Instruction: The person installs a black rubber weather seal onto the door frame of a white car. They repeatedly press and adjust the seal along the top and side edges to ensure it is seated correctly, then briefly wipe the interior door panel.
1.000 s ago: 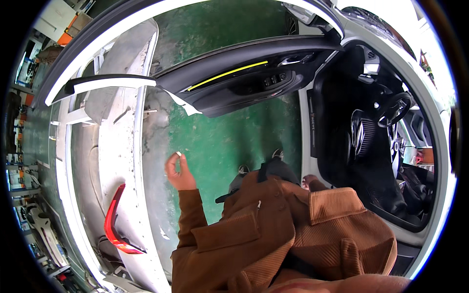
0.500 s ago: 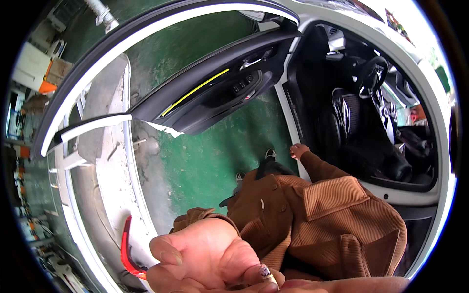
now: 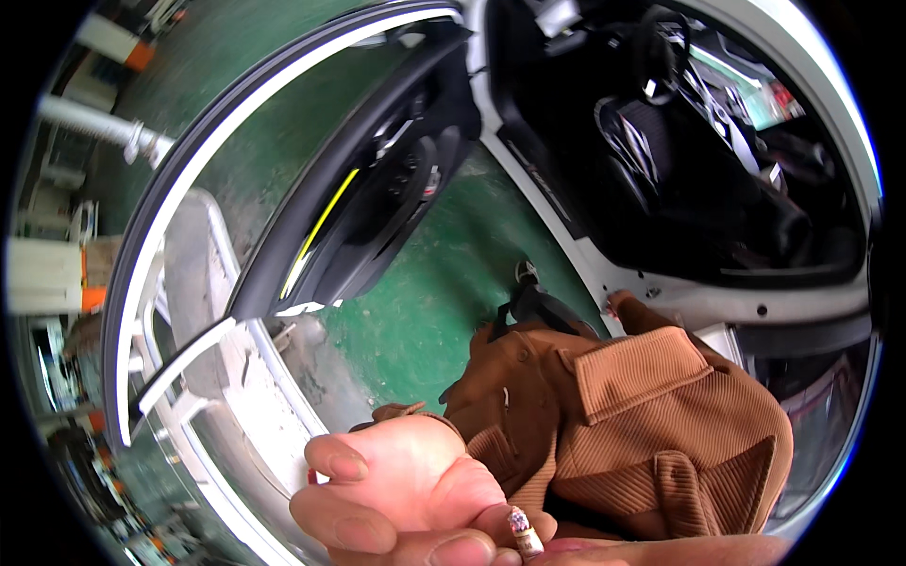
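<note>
Close in the lower foreground, my left hand [image 3: 406, 500] has its fingers closed around a lit cigarette [image 3: 522, 533]; the ash tip points upward. A brown corduroy cuff shows behind that wrist. My right hand [image 3: 620, 304] is small and blurred at the end of its brown sleeve, low beside the white door sill [image 3: 566, 222] of a car. Whether it touches the sill, and how its fingers are set, I cannot make out. The open car door [image 3: 377, 189], with a black inner panel and a yellow-green strip, stands out ahead on the left.
Inside the car are a dark seat [image 3: 628, 141] and a steering wheel [image 3: 661, 57]. Green painted floor [image 3: 425, 311] lies between the door and the sill. A pale metal frame [image 3: 274, 406] stands at left, with a white pole [image 3: 104, 127] beyond it.
The whole view has turned, so the car and its door sit further left and higher. My right hand appears further right, nearer the sill's rear end. The left hand still holds the cigarette.
</note>
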{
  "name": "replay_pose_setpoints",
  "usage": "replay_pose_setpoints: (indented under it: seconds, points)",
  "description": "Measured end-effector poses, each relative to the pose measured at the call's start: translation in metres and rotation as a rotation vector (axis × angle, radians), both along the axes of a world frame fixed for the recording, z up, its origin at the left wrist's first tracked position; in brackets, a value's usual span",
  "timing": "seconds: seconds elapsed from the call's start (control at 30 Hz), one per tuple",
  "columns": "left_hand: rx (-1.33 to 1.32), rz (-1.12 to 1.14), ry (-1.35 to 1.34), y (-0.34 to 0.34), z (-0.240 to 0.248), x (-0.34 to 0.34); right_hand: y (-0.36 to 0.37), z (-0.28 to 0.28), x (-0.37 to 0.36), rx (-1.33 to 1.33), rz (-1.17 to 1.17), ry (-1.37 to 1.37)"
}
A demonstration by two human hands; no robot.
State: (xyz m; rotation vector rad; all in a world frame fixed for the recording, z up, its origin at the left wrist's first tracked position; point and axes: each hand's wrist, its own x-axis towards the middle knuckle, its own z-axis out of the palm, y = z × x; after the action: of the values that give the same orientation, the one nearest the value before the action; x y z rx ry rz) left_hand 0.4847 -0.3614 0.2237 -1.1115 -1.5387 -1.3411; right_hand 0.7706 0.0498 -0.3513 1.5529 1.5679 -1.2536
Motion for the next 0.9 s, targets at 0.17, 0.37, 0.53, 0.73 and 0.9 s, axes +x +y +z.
replay_pose_setpoints:
  seconds: [0.17,0.37,0.53,0.73,0.9]
  points:
    - [-0.027,-0.16,-0.027,0.037,-0.003,0.0,-0.066,0.031,-0.061,0.071,-0.185,0.249]
    - [-0.054,-0.272,-0.037,0.064,-0.003,0.005,-0.106,0.058,-0.066,0.028,-0.25,0.375]
    - [-0.044,-0.369,-0.08,0.076,0.0,0.001,-0.089,0.004,0.036,0.039,-0.347,0.201]
    - [-0.162,-0.5,-0.091,0.104,0.002,-0.015,-0.106,-0.031,0.065,-0.096,-0.431,0.019]
    - [-0.194,-0.272,-0.302,0.14,-0.021,-0.016,-0.112,-0.051,0.046,-0.092,-0.163,0.122]
